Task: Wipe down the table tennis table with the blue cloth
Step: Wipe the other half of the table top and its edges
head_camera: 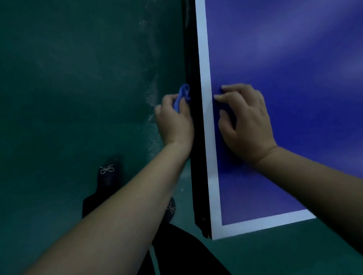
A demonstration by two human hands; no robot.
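The table tennis table (292, 83) fills the right half of the view, blue with a white border line and a black side edge (195, 136). My left hand (175, 122) grips the blue cloth (182, 96) and holds it against the black side edge, below the tabletop's rim. My right hand (246, 120) rests on the blue surface just inside the white line, fingers bent with their tips on the top. Most of the cloth is hidden inside my left hand.
A dark green floor (62, 93) lies to the left, with pale dust specks near the table's edge. My two dark shoes (109, 172) with bow trim stand on it. The table's near corner (215, 235) is at the bottom centre.
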